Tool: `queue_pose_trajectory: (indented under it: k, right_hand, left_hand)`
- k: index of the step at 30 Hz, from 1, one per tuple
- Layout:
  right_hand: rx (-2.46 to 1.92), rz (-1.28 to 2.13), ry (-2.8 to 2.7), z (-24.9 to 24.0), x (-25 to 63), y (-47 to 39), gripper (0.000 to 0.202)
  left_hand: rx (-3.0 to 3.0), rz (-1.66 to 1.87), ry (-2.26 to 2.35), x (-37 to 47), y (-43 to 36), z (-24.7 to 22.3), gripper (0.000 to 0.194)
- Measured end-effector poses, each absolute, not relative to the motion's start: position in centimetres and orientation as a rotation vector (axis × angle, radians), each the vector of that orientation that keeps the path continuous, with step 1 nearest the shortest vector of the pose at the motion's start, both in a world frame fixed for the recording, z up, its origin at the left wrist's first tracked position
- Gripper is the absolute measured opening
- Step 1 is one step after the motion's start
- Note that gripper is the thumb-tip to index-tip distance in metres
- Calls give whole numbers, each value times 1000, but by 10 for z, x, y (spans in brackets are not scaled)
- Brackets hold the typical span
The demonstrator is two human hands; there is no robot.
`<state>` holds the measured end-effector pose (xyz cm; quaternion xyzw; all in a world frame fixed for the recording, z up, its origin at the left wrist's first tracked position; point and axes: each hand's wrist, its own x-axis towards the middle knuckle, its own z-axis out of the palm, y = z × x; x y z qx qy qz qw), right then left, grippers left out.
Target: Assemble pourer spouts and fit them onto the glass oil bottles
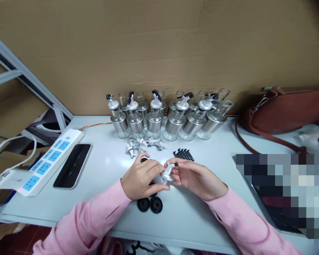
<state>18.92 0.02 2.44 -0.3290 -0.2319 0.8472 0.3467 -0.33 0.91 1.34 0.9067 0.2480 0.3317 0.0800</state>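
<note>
Between my two hands is a silver bottle pourer (168, 171) with a small black flap at its tip. My left hand (145, 175) grips its body from the left, thumb below. On the right, the fingers of my right hand (194, 175) close around the spout and black flap. Beneath and beside my left hand lie round black caps (156, 204), some partly hidden by it. Loose silver pourer spouts (142, 145) are heaped beyond my left hand. A row of small black flap pieces (184, 154) lies beyond my right hand.
Glass bottles with metal sleeves (154, 124) stand in rows at the back, several topped with pourers. A power strip (50, 161) and a phone (72, 165) lie at left. A brown bag (287, 109) with its strap rests at right, near a pixelated area.
</note>
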Motion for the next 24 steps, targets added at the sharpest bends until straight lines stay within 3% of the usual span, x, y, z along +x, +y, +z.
queue_pose_trajectory:
  k: [24]
  right_hand:
    - [-890, 2114, -791, 26, 192, 0, 18]
  left_hand:
    - [2740, 930, 765, -3, 10, 15, 44]
